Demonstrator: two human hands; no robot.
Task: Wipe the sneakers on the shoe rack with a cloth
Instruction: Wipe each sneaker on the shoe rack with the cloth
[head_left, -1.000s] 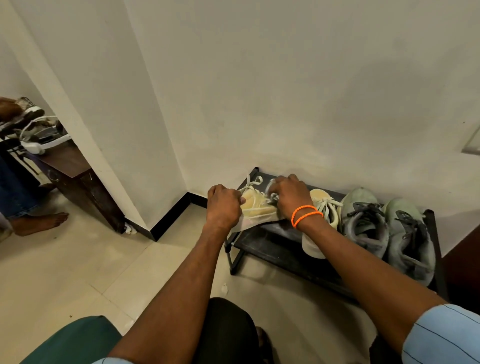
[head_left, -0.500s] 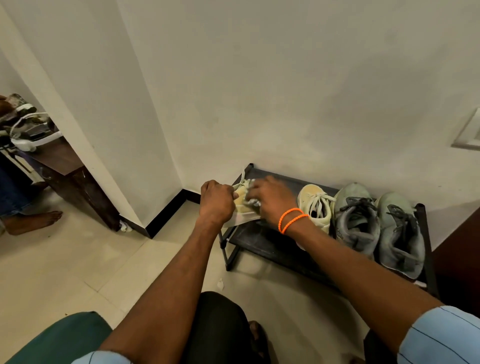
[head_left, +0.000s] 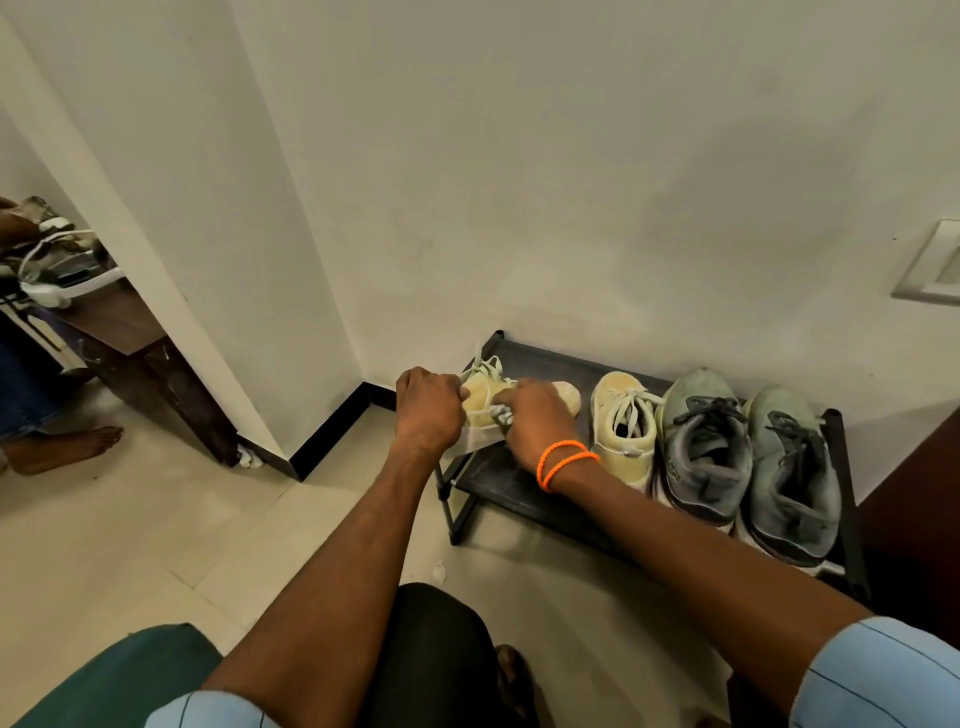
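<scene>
A low black shoe rack (head_left: 498, 488) stands against the wall. At its left end lies a cream sneaker (head_left: 485, 392), tipped on its side. My left hand (head_left: 428, 408) grips its heel end. My right hand (head_left: 537, 421), with orange bands on the wrist, holds a small grey-white cloth (head_left: 503, 414) bunched against the sneaker's side. The cloth is mostly hidden under my fingers. A second cream sneaker (head_left: 623, 426) stands upright to the right, then two grey-green sneakers (head_left: 706, 441) (head_left: 789, 467).
The rack sits in a wall corner with black skirting (head_left: 337, 431). A dark wooden table (head_left: 130, 332) with clutter stands at the left, and another person's bare foot (head_left: 67, 447) rests on the tiled floor. A green seat (head_left: 119, 680) lies under me. A wall switch plate (head_left: 930, 270) is at the right.
My right hand has slid along the cream sneaker toward its front with the cloth. My left hand keeps its grip. The camera has tilted a little.
</scene>
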